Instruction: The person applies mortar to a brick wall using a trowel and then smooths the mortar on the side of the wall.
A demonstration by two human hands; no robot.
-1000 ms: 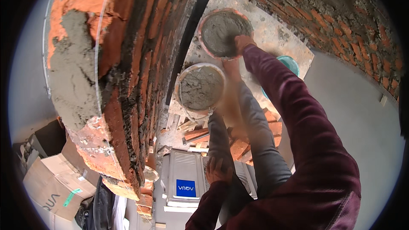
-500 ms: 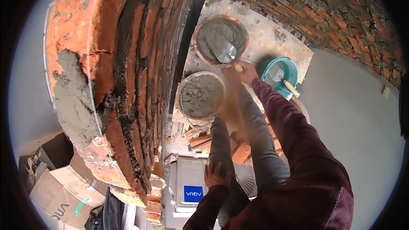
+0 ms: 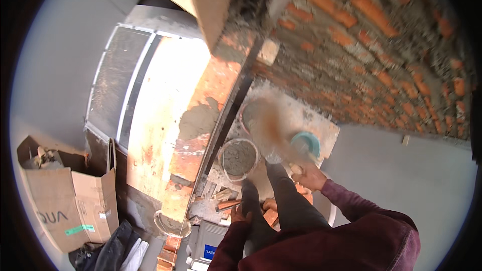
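Note:
My right hand (image 3: 312, 176) is closed around the wooden handle of a trowel (image 3: 274, 157). Its shiny blade points left, above my legs and to the right of the nearer mortar bucket (image 3: 222, 166). My left hand (image 3: 240, 215) rests on my left leg, fingers stretched out and holding nothing. Behind the nearer bucket stands a second mortar bucket (image 3: 245, 116), partly hidden by a brown blur. A teal bucket (image 3: 315, 140) sits to the right, with another tool's pale handle at its near rim. Whether mortar lies on the trowel blade, I cannot tell.
A rough brick wall (image 3: 371, 65) rises at the right. Left of the buckets runs a lower brick wall (image 3: 203, 120) with mortar patches, beside a bright window (image 3: 118, 75). Loose bricks (image 3: 271, 216), a grey case (image 3: 208, 236) and a cardboard box (image 3: 90, 200) stand nearby.
My view has swung, bringing the window and more of the right wall into sight. The trowel has left the far mortar bucket and come nearer to me. My left hand stays on my leg.

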